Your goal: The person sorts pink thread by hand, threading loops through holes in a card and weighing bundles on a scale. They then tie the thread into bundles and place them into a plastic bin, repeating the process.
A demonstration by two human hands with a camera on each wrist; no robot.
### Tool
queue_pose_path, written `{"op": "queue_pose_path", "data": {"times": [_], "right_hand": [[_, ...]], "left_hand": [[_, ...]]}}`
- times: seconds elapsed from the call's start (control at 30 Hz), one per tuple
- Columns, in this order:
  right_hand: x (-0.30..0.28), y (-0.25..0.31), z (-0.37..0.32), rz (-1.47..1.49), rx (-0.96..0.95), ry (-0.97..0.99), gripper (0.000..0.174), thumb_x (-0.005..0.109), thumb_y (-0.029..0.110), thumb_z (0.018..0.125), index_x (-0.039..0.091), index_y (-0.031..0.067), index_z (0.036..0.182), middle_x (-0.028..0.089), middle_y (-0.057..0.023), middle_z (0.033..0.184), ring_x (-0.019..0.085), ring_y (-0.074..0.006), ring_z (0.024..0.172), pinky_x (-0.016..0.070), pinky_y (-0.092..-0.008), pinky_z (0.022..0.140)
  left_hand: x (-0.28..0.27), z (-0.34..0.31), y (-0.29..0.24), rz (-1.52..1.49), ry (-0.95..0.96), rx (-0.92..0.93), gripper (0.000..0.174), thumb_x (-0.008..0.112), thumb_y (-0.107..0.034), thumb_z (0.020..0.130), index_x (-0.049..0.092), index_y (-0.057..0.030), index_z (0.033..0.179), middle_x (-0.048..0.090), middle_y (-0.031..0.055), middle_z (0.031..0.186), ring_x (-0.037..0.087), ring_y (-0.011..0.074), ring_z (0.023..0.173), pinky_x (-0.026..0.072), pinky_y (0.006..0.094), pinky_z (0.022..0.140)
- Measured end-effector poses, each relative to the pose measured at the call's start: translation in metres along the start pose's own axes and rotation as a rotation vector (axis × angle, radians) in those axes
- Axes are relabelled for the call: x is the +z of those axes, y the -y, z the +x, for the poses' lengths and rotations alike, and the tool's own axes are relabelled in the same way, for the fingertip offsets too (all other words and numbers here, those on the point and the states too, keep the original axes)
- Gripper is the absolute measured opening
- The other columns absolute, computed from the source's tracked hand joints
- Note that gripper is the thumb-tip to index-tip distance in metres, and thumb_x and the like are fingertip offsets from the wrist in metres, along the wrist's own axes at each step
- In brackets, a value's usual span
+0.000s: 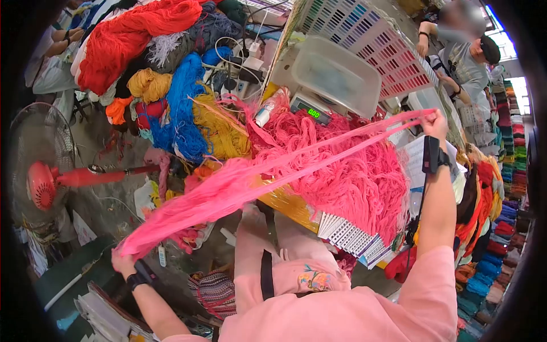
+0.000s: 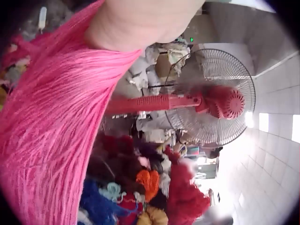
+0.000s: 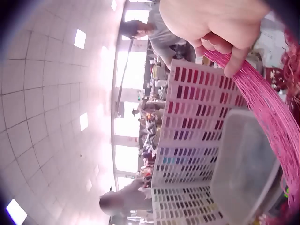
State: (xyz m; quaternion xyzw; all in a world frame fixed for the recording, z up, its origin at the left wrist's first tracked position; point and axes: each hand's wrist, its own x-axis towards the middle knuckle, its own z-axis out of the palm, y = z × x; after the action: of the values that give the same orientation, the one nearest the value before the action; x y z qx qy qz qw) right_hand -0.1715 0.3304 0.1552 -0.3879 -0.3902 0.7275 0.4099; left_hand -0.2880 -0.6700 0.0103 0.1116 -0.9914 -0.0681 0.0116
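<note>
The pink skein [image 1: 199,199] stretches between two hands — one end clamped inside curled fingers [image 3: 237,61] of right hand [image 1: 436,124], other end gripped by left hand [image 1: 123,263].

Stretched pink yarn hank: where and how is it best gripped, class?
Probably at the ends, from outside, closing round the whole bundle. The pink yarn hank narrows where the right hand and left hand grip it, while between them strands spread and part, so a middle grip might miss some.
</note>
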Motion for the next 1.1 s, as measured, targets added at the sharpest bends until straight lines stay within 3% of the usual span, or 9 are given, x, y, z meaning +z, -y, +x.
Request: {"op": "queue_pose_path", "data": {"times": [0.07, 0.23, 0.27, 0.43, 0.6, 0.73, 0.87, 0.97, 1.1], "right_hand": [[0.018, 0.019, -0.004, -0.161, -0.122, 0.047, 0.019, 0.044, 0.009, 0.079, 0.041, 0.0057, 0.060, 0.037, -0.0005, 0.049, 0.040, -0.0118, 0.047, 0.0388, -0.0299, 0.048], [0.125, 0.019, -0.108, -0.685, 0.331, 0.527, 0.014, 0.048, 0.016, 0.079, 0.052, 0.0038, 0.081, 0.047, 0.0022, 0.057, 0.047, -0.0084, 0.051, 0.0445, -0.0245, 0.054], [0.140, 0.026, -0.120, -0.557, 0.321, 0.631, 0.013, 0.047, 0.015, 0.079, 0.052, 0.0029, 0.082, 0.051, -0.0020, 0.065, 0.052, -0.0112, 0.060, 0.0468, -0.0261, 0.056], [0.151, 0.102, -0.048, -0.250, 0.142, 0.626, 0.016, 0.046, 0.013, 0.081, 0.052, -0.0008, 0.084, 0.056, -0.0105, 0.083, 0.056, -0.0177, 0.079, 0.0478, -0.0336, 0.071], [0.139, 0.175, 0.018, -0.218, -0.164, 0.638, 0.014, 0.046, 0.012, 0.080, 0.053, 0.0003, 0.082, 0.057, -0.0081, 0.083, 0.055, -0.0173, 0.083, 0.0442, -0.0336, 0.076], [0.176, 0.123, -0.032, -0.801, -0.060, 0.609, 0.015, 0.047, 0.019, 0.079, 0.054, 0.0056, 0.080, 0.056, -0.0043, 0.073, 0.056, -0.0126, 0.065, 0.0466, -0.0261, 0.061], [0.169, 0.011, -0.036, -1.135, -0.256, 0.672, 0.020, 0.048, 0.021, 0.079, 0.056, 0.0031, 0.081, 0.056, -0.0049, 0.067, 0.054, -0.0111, 0.062, 0.0434, -0.0234, 0.054], [0.124, -0.095, -0.035, -1.552, -1.091, 0.762, 0.017, 0.045, 0.015, 0.074, 0.057, 0.0039, 0.070, 0.056, -0.0145, 0.068, 0.054, -0.0296, 0.061, 0.0435, -0.0368, 0.056], [0.080, -0.164, -0.090, -1.977, -0.548, 0.753, 0.012, 0.050, 0.011, 0.069, 0.055, 0.0020, 0.075, 0.056, -0.0145, 0.074, 0.053, -0.0313, 0.066, 0.0434, -0.0385, 0.059]], "left_hand": [[-0.042, -0.014, -0.012, 0.073, 0.048, 0.242, 0.025, 0.046, -0.017, 0.067, 0.058, 0.0011, 0.079, 0.059, 0.0121, 0.082, 0.053, 0.0266, 0.081, 0.0318, 0.0370, 0.089], [-0.050, -0.026, -0.108, -1.472, -0.107, -0.704, 0.020, 0.042, -0.014, 0.079, 0.055, -0.0020, 0.087, 0.046, -0.0002, 0.048, 0.048, 0.0144, 0.051, 0.0416, 0.0305, 0.072], [-0.035, -0.025, -0.088, -2.156, 0.530, -0.737, 0.019, 0.041, -0.016, 0.083, 0.052, -0.0037, 0.093, 0.027, -0.0096, 0.042, 0.031, 0.0018, 0.037, 0.0341, 0.0157, 0.046], [-0.016, -0.064, -0.148, -2.138, 0.455, -0.950, 0.015, 0.043, -0.015, 0.082, 0.055, -0.0059, 0.080, 0.023, -0.0083, 0.042, 0.021, 0.0017, 0.034, 0.0205, 0.0150, 0.035], [0.031, -0.069, -0.001, -1.614, -0.070, -0.943, 0.017, 0.040, -0.015, 0.083, 0.053, -0.0043, 0.086, 0.030, -0.0065, 0.048, 0.026, 0.0035, 0.037, 0.0225, 0.0161, 0.036], [0.003, -0.075, -0.021, -1.723, -0.155, -0.972, 0.019, 0.041, -0.013, 0.082, 0.048, -0.0037, 0.096, 0.028, -0.0076, 0.049, 0.026, 0.0021, 0.037, 0.0243, 0.0140, 0.037], [-0.023, -0.081, -0.167, -2.025, 0.539, -1.043, 0.016, 0.043, -0.017, 0.082, 0.052, -0.0058, 0.088, 0.021, -0.0100, 0.042, 0.020, -0.0003, 0.033, 0.0189, 0.0130, 0.034], [-0.017, -0.092, -0.224, -2.014, 0.987, -0.823, 0.015, 0.045, -0.020, 0.081, 0.052, -0.0070, 0.080, 0.025, -0.0089, 0.043, 0.023, 0.0013, 0.033, 0.0230, 0.0159, 0.034], [-0.056, -0.109, -0.325, -1.810, 0.888, -0.955, 0.019, 0.047, -0.025, 0.080, 0.051, -0.0063, 0.078, 0.036, -0.0023, 0.052, 0.036, 0.0077, 0.043, 0.0296, 0.0222, 0.038]]}}
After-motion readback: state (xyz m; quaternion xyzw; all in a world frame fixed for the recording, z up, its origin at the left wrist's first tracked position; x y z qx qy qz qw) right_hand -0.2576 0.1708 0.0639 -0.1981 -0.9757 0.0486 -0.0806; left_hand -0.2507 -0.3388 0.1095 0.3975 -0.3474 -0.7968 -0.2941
